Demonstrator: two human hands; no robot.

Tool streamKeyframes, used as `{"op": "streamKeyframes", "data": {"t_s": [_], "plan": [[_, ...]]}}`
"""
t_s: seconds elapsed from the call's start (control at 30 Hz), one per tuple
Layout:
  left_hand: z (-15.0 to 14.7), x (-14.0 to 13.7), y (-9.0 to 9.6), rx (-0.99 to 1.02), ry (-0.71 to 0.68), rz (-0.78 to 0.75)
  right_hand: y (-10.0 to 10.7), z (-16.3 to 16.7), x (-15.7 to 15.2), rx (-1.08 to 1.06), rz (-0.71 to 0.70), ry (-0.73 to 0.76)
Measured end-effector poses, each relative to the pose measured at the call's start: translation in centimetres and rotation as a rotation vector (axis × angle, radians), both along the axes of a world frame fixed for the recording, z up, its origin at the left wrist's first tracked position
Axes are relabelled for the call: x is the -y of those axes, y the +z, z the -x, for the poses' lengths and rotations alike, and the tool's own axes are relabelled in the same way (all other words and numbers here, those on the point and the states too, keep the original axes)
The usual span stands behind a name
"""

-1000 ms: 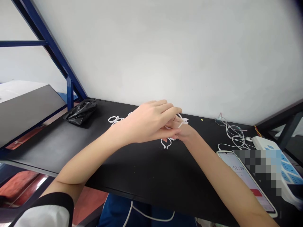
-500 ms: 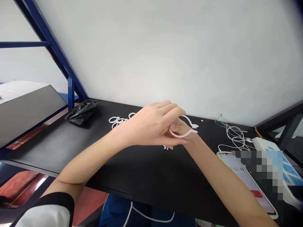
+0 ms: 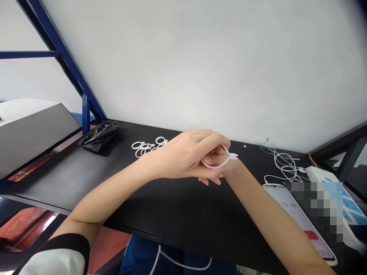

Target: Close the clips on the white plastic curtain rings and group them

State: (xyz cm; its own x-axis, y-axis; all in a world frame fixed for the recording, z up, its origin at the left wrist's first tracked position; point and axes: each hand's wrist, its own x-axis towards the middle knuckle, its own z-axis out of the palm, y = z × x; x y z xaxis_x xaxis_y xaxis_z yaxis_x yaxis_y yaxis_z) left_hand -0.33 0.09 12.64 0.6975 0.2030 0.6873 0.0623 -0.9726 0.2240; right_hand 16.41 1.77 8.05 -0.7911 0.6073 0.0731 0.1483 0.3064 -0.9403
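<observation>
A white plastic snap ring [image 3: 215, 167] is held over the black table, its two tabbed ends pressed together on the right side. My left hand [image 3: 192, 152] is closed round it, back of the hand toward me, index finger and thumb along the ring. Behind it my right hand [image 3: 216, 156] is curled at the same ring, its fingers partly hidden by the left hand. Farther left, several more white rings [image 3: 138, 145] lie in a loose group, partly covered by my left wrist.
A crumpled black plastic bag [image 3: 99, 136] lies at the back left of the black table [image 3: 172, 214]. On the right are a phone [image 3: 304, 221], tangled white cables [image 3: 283, 162] and a white power strip [image 3: 351, 208]. A blue metal frame [image 3: 65, 65] rises at the left, before a pale wall.
The ring's two ends, apart before, now meet. Both hands have dropped slightly, and more of the loose rings shows. The small white piece under the hands is now almost hidden.
</observation>
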Motion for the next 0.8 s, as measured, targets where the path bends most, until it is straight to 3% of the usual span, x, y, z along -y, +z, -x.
{"op": "streamKeyframes", "data": {"t_s": [0.07,0.17,0.23,0.3,0.37,0.47,0.57,0.63,0.8], "plan": [[-0.1,-0.1,-0.1,-0.004,0.003,-0.036,1.2,-1.4,0.0,-0.073,0.106,0.138],[0.0,-0.3,-0.2,-0.015,0.032,-0.106,3.1,-3.6,0.0,-0.16,0.093,0.071],[0.2,-0.3,-0.2,-0.018,0.071,-0.134,4.2,-4.5,0.1,-0.138,0.033,-0.003],[0.4,-0.1,-0.2,-0.019,0.109,-0.15,5.1,-4.9,0.4,-0.121,-0.02,-0.175],[0.6,0.0,-0.1,-0.029,0.143,-0.147,5.8,-4.7,1.0,-0.246,-0.098,-0.316],[0.8,0.2,0.0,-0.054,0.188,-0.102,6.1,-3.8,2.2,-0.447,-0.317,-0.414],[0.9,0.3,0.1,-0.036,0.204,-0.066,5.4,-2.7,3.3,-0.356,-0.697,-0.567],[1.0,0.4,0.2,-0.021,0.202,-0.043,4.6,-2.0,3.6,-0.311,-0.93,-0.588],[1.2,0.4,0.5,-0.027,0.16,-0.007,3.9,-1.0,3.3,-0.364,-1.155,-0.508]]}}
